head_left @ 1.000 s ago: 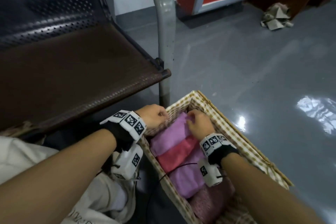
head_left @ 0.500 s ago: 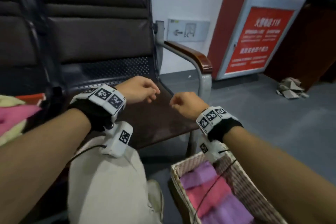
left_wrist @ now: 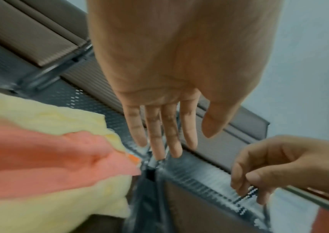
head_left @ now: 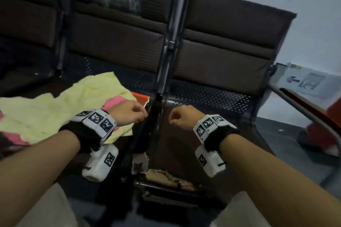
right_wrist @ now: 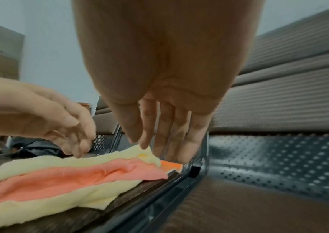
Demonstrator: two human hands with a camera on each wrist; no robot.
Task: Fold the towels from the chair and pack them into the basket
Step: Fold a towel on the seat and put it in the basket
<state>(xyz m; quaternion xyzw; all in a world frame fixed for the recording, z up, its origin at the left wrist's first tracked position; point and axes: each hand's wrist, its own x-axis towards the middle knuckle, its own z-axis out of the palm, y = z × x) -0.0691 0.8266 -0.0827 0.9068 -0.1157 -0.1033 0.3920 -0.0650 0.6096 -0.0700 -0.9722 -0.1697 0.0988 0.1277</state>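
A crumpled yellow towel lies on the left chair seat with a pink towel in its folds and an orange edge under them. My left hand hovers over the towels' right end, fingers relaxed, holding nothing. My right hand hangs over the bare right seat beside the divider, fingers loose and empty. From the right wrist, the yellow towel and pink towel lie just below the fingertips. The basket is out of view.
A metal divider separates the two dark seats. The right seat has a perforated back strip and a torn front edge. A curved armrest bounds it on the right. My knees in light trousers are below.
Both hands have left the basket and risen to the chair seats. The view has swung up and left, so the basket has dropped out and the towel pile has come in.
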